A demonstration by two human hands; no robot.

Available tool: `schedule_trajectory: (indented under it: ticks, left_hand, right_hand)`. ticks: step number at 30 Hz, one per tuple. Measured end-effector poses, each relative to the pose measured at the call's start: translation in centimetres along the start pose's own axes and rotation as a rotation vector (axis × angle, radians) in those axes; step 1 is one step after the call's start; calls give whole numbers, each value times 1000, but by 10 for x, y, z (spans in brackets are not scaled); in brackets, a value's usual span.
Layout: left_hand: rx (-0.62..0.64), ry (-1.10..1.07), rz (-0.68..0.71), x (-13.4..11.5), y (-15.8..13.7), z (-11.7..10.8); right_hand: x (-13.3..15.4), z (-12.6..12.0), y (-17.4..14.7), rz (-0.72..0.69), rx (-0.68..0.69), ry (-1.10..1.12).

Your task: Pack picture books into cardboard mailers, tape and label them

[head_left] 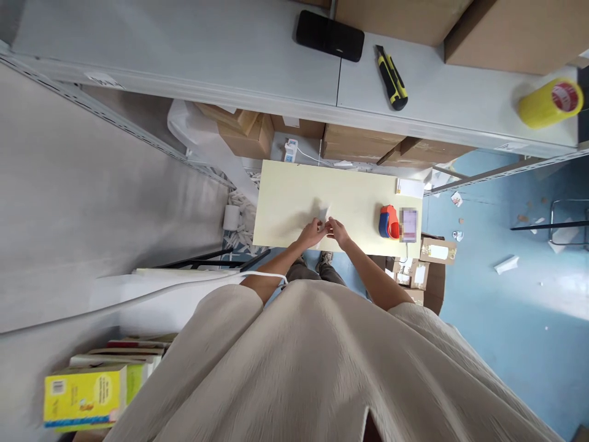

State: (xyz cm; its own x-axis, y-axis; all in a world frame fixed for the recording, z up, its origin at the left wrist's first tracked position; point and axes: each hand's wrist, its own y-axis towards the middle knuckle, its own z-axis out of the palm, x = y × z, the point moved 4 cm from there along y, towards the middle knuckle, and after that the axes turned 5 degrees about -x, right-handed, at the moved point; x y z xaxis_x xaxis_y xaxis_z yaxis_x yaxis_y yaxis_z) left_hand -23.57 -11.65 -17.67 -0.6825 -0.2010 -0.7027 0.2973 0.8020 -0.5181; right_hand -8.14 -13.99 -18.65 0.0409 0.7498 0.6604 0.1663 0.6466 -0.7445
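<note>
Over the pale yellow tabletop (pixel 285 190), near its front edge, my two hands meet. Both work at a small white piece (pixel 324 213) that looks like paper or thin plastic; its exact kind is too small to make out. My left hand (pixel 313 232) is closed, its fingers pinched at the piece's lower end. From the other side my right hand (pixel 338 231) also has its fingertips closed at that end. The white piece stands up beyond the fingers. To the right sit a red and blue tape dispenser (pixel 389 221) and a phone-like device (pixel 408 224) with a blurred screen.
A grey shelf (pixel 207 67) spans above the table, bearing a black phone (pixel 330 35), a yellow utility knife (pixel 391 78) and a yellow tape roll (pixel 550 103). Cardboard boxes (pixel 363 142) stand behind the table. Books (pixel 85 396) are stacked at lower left. Paper scraps litter the blue floor (pixel 497 319).
</note>
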Motion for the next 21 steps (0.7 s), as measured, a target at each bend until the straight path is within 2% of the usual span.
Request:
schedule_trajectory:
  ticks: [2,6,9,12,14,16,21]
  left_hand:
    - [-72,-36,-26,8,2,-8]
    - [-243,91,-126,29,6,-24]
    - [-241,86,-225,43,11,-27]
    - [-248,-7,-287,51,17,-27]
    - [-265,-68,-315,55,20,-25]
    - [-246,-103,-304,57,21,-22]
    - [-172,-20,-141,57,16,-15]
  right_hand:
    - [4,7,-4,4,52,15]
    - [2,17,-6,6,109,26]
    - [-7,17,-3,29,21,-31]
    - [-17,11,1,70,-108,-85]
    - [-23,7,3,83,-145,-76]
    - [-27,2,5,85,-161,-54]
    - [-34,-10,10,69,-236,-72]
